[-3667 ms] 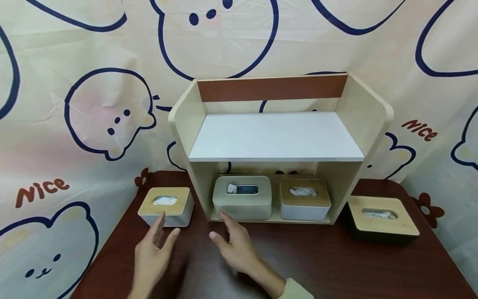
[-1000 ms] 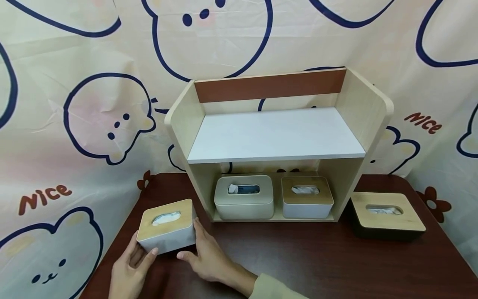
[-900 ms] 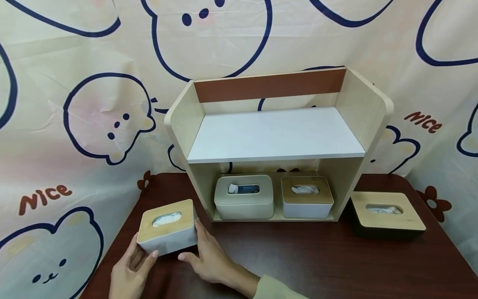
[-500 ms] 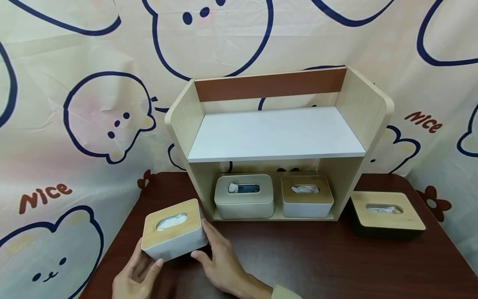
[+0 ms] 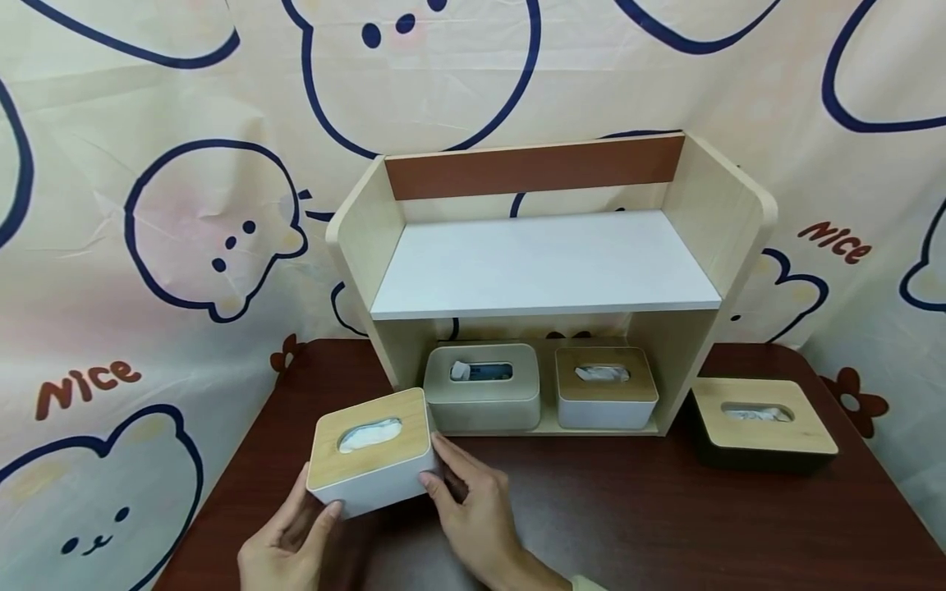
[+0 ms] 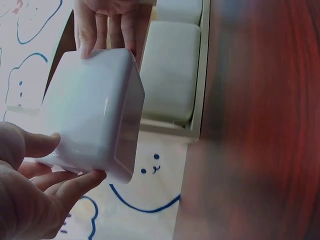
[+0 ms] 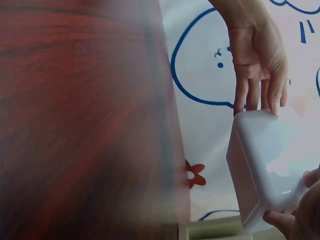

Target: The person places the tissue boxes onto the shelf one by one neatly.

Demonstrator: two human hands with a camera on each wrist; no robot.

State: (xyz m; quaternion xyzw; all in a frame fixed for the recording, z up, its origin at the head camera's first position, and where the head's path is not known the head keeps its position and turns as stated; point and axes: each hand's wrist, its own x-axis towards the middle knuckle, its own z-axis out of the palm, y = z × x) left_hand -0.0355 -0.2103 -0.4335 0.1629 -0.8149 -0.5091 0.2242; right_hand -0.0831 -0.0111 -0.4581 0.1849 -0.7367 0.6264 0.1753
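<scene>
The left hand (image 5: 284,542) and right hand (image 5: 476,509) grip opposite ends of a white tissue box (image 5: 380,486), raised over the tabletop (image 5: 628,525) before the shelf unit's (image 5: 547,267) left side. Its long axis slants from near left to far right, slotted wooden lid (image 5: 369,460) facing up.

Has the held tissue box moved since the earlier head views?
Yes, rightward in that view: the held box now hides the lower left corner of the shelf unit.

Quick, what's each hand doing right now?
Left hand: holding the left end of the white wood-topped tissue box.
Right hand: holding the same box's right end.
</scene>
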